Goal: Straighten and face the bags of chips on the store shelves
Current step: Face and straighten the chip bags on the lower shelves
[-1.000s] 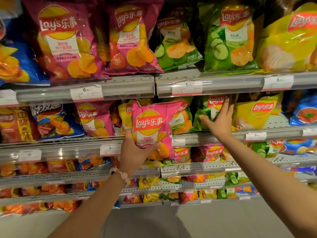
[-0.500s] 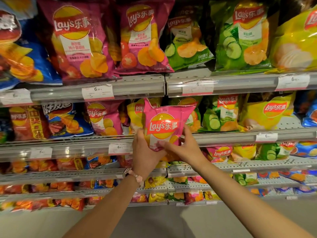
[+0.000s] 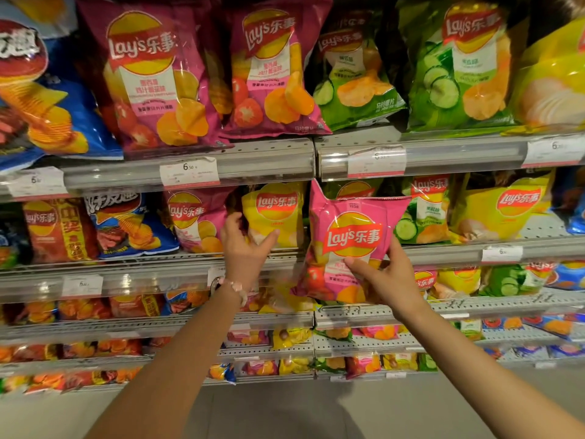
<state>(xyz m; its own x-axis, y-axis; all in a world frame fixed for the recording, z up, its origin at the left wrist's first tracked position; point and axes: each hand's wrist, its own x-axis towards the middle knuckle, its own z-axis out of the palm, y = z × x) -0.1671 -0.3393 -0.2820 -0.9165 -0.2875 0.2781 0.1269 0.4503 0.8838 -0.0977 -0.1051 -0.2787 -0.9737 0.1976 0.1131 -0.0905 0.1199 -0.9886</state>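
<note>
bright pink crinkly lay's chip bag [image 3: 351,242] hangs upright at frame centre, off the shelf, pinched low by the right hand [image 3: 384,277]; left hand [image 3: 245,248], fingers loose, empty, reaches the yellow foil bag [image 3: 273,213] just left.

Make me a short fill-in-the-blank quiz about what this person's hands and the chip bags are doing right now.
1. The pink bag is held by the person's ____ hand.
2. The left hand reaches toward a small ____ bag on the shelf.
3. The bracelet sits on the ____ wrist.
4. On the top shelf, the two big bags right of the purple bags are ____ in colour.

Missing words: right; yellow; left; green
</note>
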